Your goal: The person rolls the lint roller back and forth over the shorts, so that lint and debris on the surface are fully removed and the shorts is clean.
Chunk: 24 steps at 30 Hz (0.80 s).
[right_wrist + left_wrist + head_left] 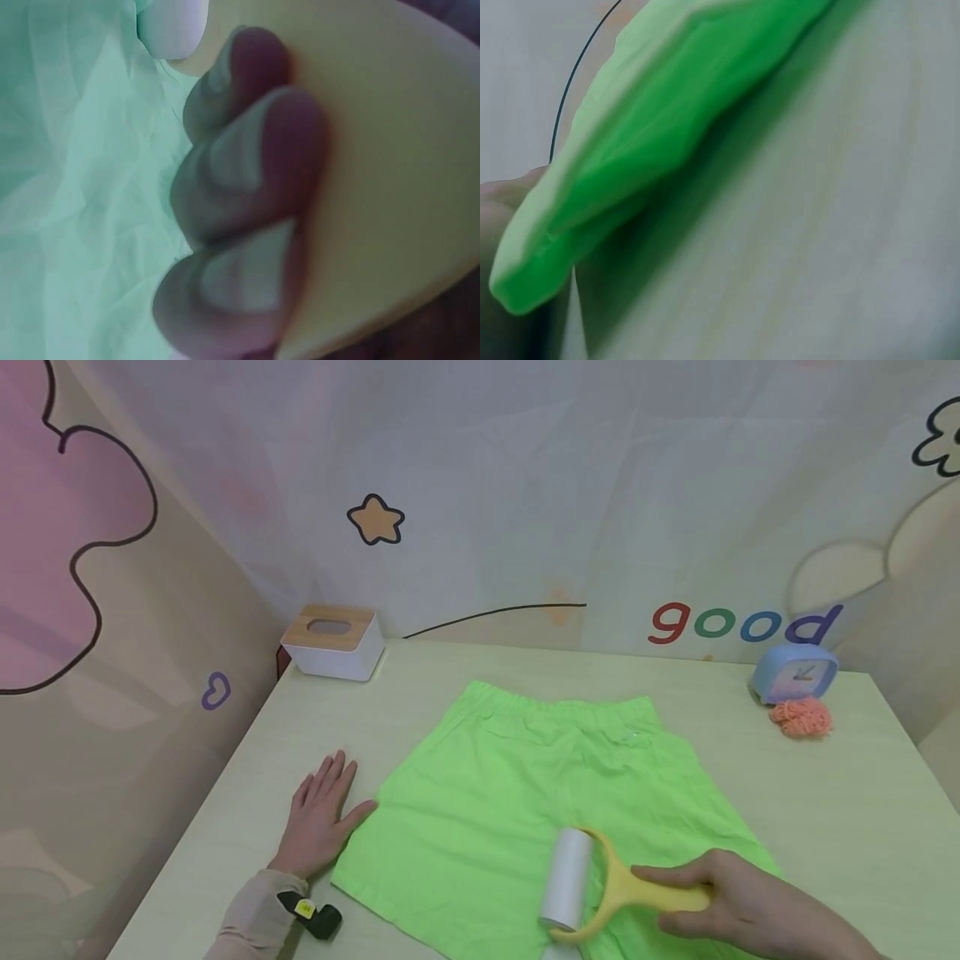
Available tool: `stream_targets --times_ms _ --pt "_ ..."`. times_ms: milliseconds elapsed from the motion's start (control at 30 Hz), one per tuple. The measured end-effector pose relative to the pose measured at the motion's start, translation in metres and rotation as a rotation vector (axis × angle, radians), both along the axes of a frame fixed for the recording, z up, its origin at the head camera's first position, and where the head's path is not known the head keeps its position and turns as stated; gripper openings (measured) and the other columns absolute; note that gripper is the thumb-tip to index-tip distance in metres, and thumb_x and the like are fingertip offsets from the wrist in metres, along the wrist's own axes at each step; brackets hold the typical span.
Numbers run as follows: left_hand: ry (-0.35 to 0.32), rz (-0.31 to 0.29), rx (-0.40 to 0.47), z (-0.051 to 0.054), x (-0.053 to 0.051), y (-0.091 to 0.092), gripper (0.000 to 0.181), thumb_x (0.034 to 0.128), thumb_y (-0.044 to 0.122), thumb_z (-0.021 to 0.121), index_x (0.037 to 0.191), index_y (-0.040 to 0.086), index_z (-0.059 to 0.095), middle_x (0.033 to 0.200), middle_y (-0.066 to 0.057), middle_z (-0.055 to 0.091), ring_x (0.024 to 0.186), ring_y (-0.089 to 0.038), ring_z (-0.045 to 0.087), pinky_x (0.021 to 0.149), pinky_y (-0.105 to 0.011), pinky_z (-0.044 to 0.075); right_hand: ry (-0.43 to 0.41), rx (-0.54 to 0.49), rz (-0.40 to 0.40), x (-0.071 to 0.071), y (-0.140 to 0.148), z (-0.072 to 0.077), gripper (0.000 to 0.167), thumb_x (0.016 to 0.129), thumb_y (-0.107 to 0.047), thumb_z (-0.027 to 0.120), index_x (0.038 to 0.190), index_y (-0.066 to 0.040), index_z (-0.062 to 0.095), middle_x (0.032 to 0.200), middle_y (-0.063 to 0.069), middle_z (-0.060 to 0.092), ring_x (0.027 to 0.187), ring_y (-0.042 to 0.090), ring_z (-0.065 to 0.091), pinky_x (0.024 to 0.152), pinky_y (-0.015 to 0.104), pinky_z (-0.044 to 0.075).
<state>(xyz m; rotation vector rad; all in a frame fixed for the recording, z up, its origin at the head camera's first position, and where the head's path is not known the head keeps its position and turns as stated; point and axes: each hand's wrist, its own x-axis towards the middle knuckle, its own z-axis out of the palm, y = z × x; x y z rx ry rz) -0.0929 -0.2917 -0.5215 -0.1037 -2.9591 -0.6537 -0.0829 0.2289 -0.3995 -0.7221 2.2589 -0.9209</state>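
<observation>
The white lint roller (624, 885) sits on bright green shorts (487, 810), its long axis left-to-right, yellow handle (652, 895) pointing right, gripped by the right hand (738, 902); the left hand (318, 822) lies spread at their left edge.

Soft, even light fills the head view, though its source cannot be made out. The worktop (862, 793) looks pale and hazy, and the green shorts (480, 810) glow so strongly that many folds wash out. The far backdrop (487, 527) is greyer, the left side duller. Printed outlines stay fairly crisp; the wide lens makes the worktop's sides splay toward the near edge.

The left wrist view is dimmer and soft, with a dark, blurred shadow under the shorts' hem. In the right wrist view, a cool green tint covers the cloth, the close fingers (225, 285) and yellow handle (405, 187) are out of focus, and the near right corner sinks into darkness.
</observation>
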Motion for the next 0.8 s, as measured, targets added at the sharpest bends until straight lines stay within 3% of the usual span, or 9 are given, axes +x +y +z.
stream_targets --times_ms 100,200,300,433,667,800 --pt "-0.011 0.002 0.007 0.0 0.0 0.001 0.079 0.0963 0.055 0.049 0.153 0.004 0.028 0.161 -0.016 0.015 0.148 -0.033 0.007 0.115 -0.055 0.005 0.036 0.02 -0.002 0.001 0.003 0.001 0.049 0.089 -0.047 0.067 0.134 -0.028 0.061 0.098 -0.011 0.071 0.096 -0.003 0.056 0.075 0.016 0.046" --pt "-0.019 0.001 0.014 0.001 0.0 0.002 0.079 0.0962 0.054 0.05 0.152 0.003 0.028 0.161 -0.017 0.015 0.148 -0.034 0.007 0.114 -0.055 0.005 0.042 0.028 -0.014 0.003 0.008 0.001 0.048 0.088 -0.048 0.067 0.132 -0.031 0.061 0.125 -0.009 0.064 0.108 -0.001 0.055 0.078 0.016 0.047" --pt "-0.018 0.001 0.011 0.0 0.0 0.002 0.079 0.0961 0.054 0.051 0.152 0.003 0.029 0.16 -0.017 0.015 0.148 -0.034 0.008 0.114 -0.055 0.005 0.008 -0.009 -0.02 0.003 0.014 0.0 0.046 0.089 -0.043 0.068 0.133 -0.03 0.061 0.101 -0.012 0.07 0.08 -0.007 0.053 0.07 0.017 0.043" --pt "-0.017 0.001 0.005 -0.001 -0.001 0.003 0.079 0.0959 0.056 0.05 0.153 0.004 0.028 0.161 -0.016 0.015 0.148 -0.033 0.007 0.115 -0.055 0.005 -0.04 -0.073 -0.029 -0.001 0.023 -0.003 0.044 0.091 -0.034 0.068 0.134 -0.029 0.06 0.073 -0.016 0.052 0.057 -0.003 0.036 0.062 0.019 0.04" --pt "-0.01 -0.001 0.0 -0.003 -0.001 0.0 0.08 0.0959 0.056 0.049 0.153 0.005 0.028 0.161 -0.015 0.014 0.148 -0.033 0.007 0.115 -0.055 0.005 -0.072 -0.213 -0.063 -0.008 0.038 -0.001 0.045 0.092 -0.018 0.068 0.137 -0.018 0.059 0.061 -0.012 0.033 0.048 -0.003 0.025 0.045 0.023 0.038" --pt "-0.008 0.003 -0.01 -0.005 -0.002 -0.002 0.08 0.0959 0.056 0.049 0.153 0.005 0.027 0.161 -0.014 0.014 0.148 -0.032 0.007 0.115 -0.055 0.005 -0.082 -0.202 -0.177 -0.011 0.028 0.006 0.045 0.092 -0.023 0.068 0.137 -0.023 0.059 0.058 -0.009 0.033 0.044 -0.001 0.024 0.037 0.023 0.032"
